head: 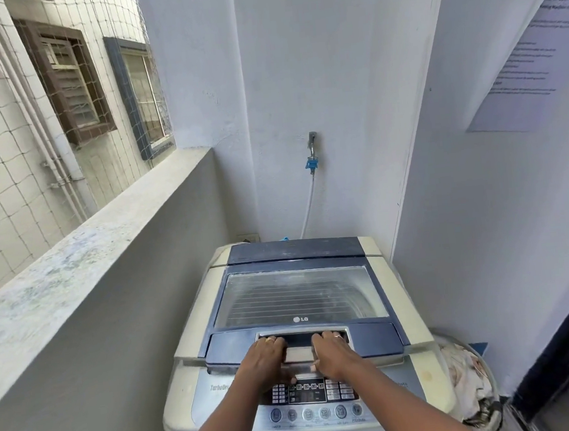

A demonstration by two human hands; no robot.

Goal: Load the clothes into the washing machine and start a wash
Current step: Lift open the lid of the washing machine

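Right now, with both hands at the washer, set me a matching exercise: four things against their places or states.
Things:
1 lid
2 clothes
3 tap
4 paper sheet

Places or states:
A on the right wall
B closed, gripped by left hand and right hand
C heaped right of the washing machine
D on the back wall, hose attached

Pairs: 1-B, 2-C, 3-D, 4-A.

The washing machine (419, 334) was finished in cream, its lid (373, 340) framed in dark blue around a clear pane ruled with thin horizontal lines, its control panel (224, 402) in silver-grey. The clothes (466, 378) were seen as off-white with brownish blotches. The hose connector (311, 163) was coloured bright blue.
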